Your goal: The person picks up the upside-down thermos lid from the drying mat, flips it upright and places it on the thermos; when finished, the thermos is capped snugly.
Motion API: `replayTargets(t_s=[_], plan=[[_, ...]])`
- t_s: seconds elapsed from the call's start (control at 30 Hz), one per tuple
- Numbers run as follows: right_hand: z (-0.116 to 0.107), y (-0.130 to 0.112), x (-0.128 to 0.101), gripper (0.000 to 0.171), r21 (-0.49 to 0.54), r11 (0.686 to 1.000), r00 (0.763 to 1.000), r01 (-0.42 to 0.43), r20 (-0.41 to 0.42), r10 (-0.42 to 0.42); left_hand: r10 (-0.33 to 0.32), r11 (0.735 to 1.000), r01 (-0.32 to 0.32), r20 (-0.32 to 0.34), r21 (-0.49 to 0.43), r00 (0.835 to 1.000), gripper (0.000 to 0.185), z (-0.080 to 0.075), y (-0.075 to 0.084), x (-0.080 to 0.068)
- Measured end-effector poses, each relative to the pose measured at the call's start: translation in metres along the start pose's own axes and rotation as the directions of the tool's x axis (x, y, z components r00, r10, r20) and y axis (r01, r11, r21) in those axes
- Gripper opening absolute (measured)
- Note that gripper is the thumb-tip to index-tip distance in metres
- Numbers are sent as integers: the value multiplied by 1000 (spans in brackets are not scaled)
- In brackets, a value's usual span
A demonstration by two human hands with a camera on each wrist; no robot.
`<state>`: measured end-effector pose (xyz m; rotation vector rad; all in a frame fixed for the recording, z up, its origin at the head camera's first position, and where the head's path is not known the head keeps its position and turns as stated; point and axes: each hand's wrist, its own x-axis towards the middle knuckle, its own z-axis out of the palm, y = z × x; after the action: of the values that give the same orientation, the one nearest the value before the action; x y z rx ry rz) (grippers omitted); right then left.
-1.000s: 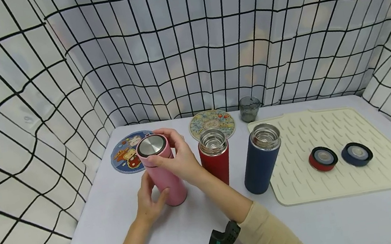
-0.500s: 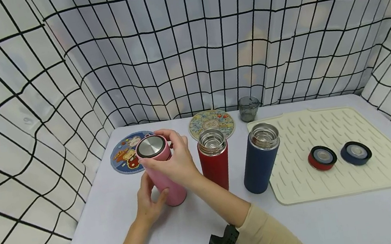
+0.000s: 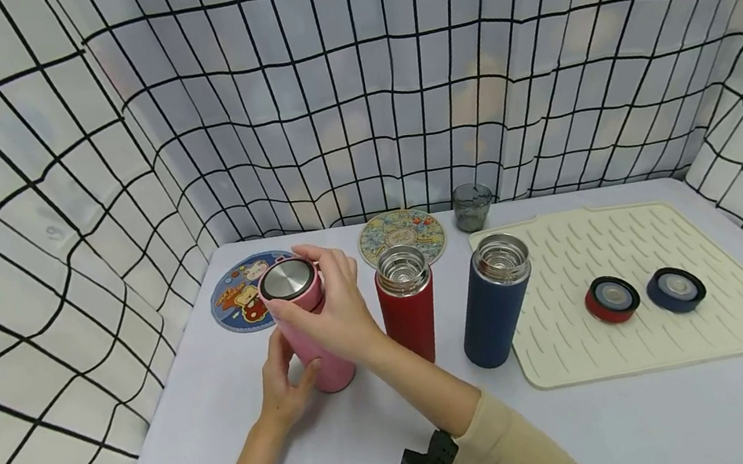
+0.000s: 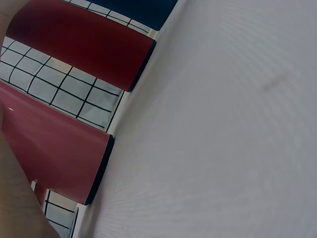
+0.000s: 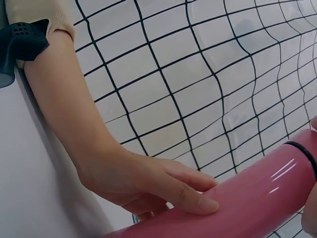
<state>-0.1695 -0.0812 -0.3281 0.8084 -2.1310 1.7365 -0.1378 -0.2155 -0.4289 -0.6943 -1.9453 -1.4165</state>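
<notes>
Gripping the lid (image 3: 288,279) from above, right hand (image 3: 328,309) curls round it.
Left hand (image 3: 283,383) grasps the pink flask (image 3: 312,343) low down; flask upright on the table (image 3: 372,438), just left of the red flask (image 3: 407,302).

The pink flask (image 3: 311,336), a tall glossy cylinder, stands tilted on the white table (image 3: 372,438), gripped low by the left hand (image 3: 283,383), its steel-topped pink lid (image 3: 289,281) grasped by the right hand (image 3: 332,309).
</notes>
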Motion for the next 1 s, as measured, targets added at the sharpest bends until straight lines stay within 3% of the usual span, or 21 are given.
replayTargets(t_s=[0.23, 0.43, 0.57, 0.7, 0.87, 1.0], plan=[[-19, -13, -11, 57, -41, 985, 986, 167, 25, -167, -12, 1000, 12, -4, -18, 1000, 56, 2, 1, -2], [-34, -21, -30, 53, -42, 946, 944, 320, 102, -315, 13, 999, -15, -41, -38, 999, 55, 2, 3, -1], [-44, -23, -47, 52, -17, 923, 916, 385, 132, -379, 34, 999, -37, -113, -24, 993, 60, 4, 4, 2], [-55, -22, -64, 52, -5, 901, 889, 433, 164, -427, 58, 998, -65, -210, -25, 976, 61, 8, 6, 4], [-75, -13, -83, 48, -28, 876, 859, 482, 211, -466, 140, 990, -140, -315, 23, 939, 62, 18, 10, 4], [-92, -4, -96, 44, -60, 884, 872, 463, 209, -443, 207, 976, -175, -314, 128, 926, 60, 25, 20, 4]])
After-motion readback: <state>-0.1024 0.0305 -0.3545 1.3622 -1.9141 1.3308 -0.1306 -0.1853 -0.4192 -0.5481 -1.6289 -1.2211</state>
